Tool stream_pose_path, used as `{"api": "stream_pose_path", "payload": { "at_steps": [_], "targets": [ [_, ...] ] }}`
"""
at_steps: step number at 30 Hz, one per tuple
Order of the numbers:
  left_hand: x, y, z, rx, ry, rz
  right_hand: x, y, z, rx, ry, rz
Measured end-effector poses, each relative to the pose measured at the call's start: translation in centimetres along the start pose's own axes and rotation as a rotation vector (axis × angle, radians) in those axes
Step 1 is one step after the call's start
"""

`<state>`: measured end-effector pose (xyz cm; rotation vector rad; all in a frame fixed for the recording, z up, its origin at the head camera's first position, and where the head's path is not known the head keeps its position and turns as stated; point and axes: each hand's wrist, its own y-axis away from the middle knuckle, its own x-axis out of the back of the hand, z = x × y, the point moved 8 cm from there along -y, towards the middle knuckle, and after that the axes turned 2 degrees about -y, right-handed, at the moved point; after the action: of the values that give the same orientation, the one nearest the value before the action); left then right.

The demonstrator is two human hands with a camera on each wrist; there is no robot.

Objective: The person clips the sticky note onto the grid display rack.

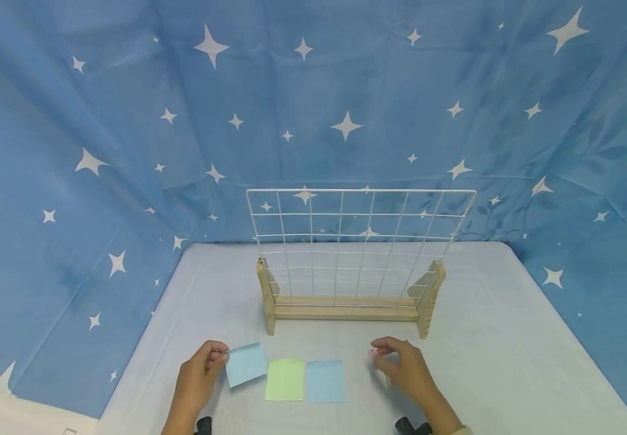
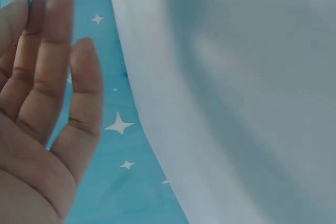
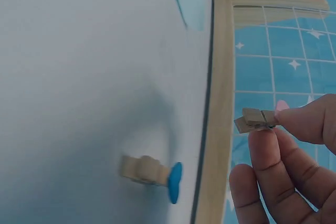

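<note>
My left hand (image 1: pixel 196 377) pinches a light blue sticky note (image 1: pixel 246 364) by its left edge, between thumb and fingers. The note is tilted above the table. A green sticky note (image 1: pixel 284 380) and a second blue sticky note (image 1: pixel 326 382) lie side by side to its right. My right hand (image 1: pixel 404 367) pinches a small wooden clothespin (image 3: pixel 254 119) with a pink ornament at the thumb end. On the table below that hand lies another wooden clothespin (image 3: pixel 146 170), this one with a blue ornament.
Behind the notes stands a white wire grid (image 1: pixel 354 241) in a wooden base (image 1: pixel 346 312). A white cloth covers the table (image 1: pixel 509 362). Blue curtains with white stars (image 1: pixel 313 90) hang around the back and sides.
</note>
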<state>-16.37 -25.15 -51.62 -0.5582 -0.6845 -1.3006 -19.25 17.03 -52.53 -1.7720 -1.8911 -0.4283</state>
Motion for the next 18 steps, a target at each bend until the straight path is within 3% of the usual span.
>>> {"api": "stream_pose_path", "payload": {
  "at_steps": [9, 18],
  "targets": [
    [1.2, 0.0, 1.3, -0.041, 0.097, 0.071, 0.9, -0.5, -2.1, 0.099, 0.048, 0.031],
    [1.8, 0.0, 2.6, -0.073, 0.160, 0.105, 1.5, -1.2, -2.7, 0.059, 0.047, 0.019]
  ]
}}
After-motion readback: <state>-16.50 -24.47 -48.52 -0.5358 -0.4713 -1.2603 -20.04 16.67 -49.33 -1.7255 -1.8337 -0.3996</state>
